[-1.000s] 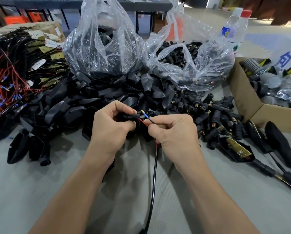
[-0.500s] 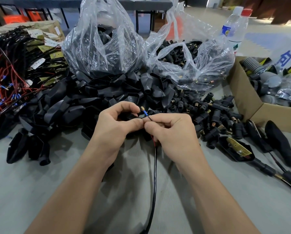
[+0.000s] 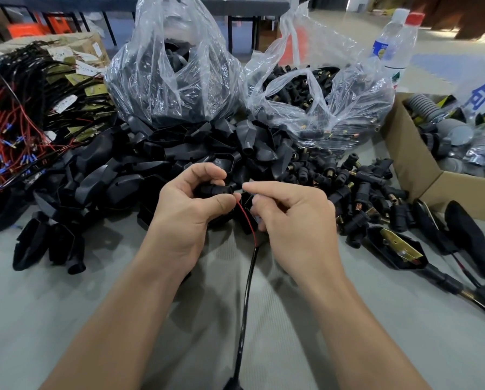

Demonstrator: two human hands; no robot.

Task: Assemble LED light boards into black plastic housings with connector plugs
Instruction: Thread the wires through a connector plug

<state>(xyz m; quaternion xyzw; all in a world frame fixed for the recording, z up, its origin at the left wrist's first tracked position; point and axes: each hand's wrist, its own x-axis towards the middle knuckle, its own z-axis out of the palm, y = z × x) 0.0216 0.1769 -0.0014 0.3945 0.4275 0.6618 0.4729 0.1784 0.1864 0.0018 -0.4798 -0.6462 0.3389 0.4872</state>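
Observation:
My left hand (image 3: 187, 209) pinches a small black connector plug (image 3: 210, 190) between thumb and fingers, just above the table. A thin red wire (image 3: 247, 220) runs from the plug down into a black cable (image 3: 247, 291) that trails toward me. My right hand (image 3: 294, 218) is right beside it, its index finger stretched to the plug's end. Its other fingers are curled, with a bit of blue wire showing between them. Behind the hands lies a heap of black plastic housings (image 3: 117, 175). An open housing holding an LED board (image 3: 396, 249) lies on the table at the right.
Loose connector plugs (image 3: 356, 190) spread to the right of my hands. Two clear bags, one of housings (image 3: 173, 80) and one of plugs (image 3: 320, 102), stand behind. A bundle of red and black wired boards (image 3: 16, 130) lies far left; a cardboard box (image 3: 410, 164) and a bottle (image 3: 393, 46) stand at the right.
The blue wire tip that stuck up between my hands no longer shows. My right index finger has straightened toward the plug, and the red wire now hangs exposed between the hands.

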